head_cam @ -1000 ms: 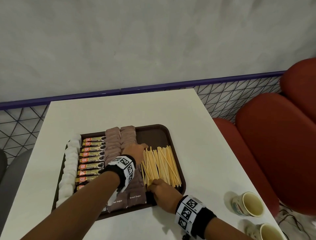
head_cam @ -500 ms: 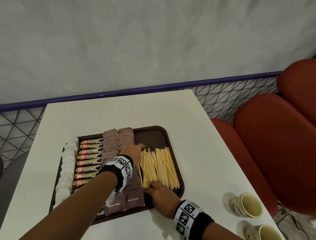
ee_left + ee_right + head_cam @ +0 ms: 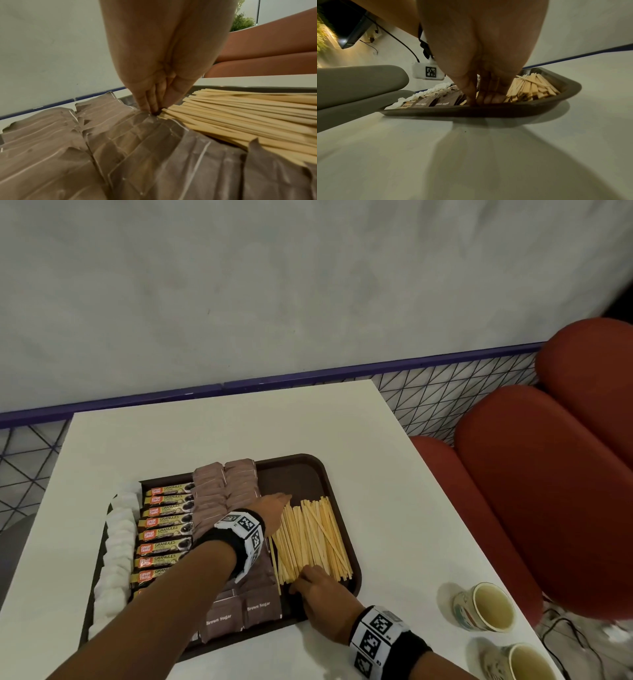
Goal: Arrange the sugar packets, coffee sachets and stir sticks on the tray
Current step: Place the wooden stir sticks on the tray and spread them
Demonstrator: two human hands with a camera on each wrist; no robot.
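Note:
A brown tray (image 3: 308,474) holds a column of white sugar packets (image 3: 118,539), a column of coffee sachets (image 3: 164,522), two columns of brown sugar packets (image 3: 222,491) and a pile of wooden stir sticks (image 3: 315,535) on the right. My left hand (image 3: 286,497) lies between the brown packets and the sticks, its straight fingers (image 3: 152,109) touching the pile's far left edge (image 3: 240,108). The right hand (image 3: 301,577) is at the tray's near rim (image 3: 522,108). Its fingertips (image 3: 484,98) press against the sticks' near ends (image 3: 532,86). Neither hand holds anything.
The tray sits on a white table (image 3: 222,433). Two paper cups (image 3: 486,607) (image 3: 524,662) stand near the table's front right corner. Red padded seats (image 3: 548,491) are on the right, and a grey chair (image 3: 359,78) is on the left.
Both hands stay against the stick pile, the left at its far left edge and the right at its near ends. Only the view has shifted slightly.

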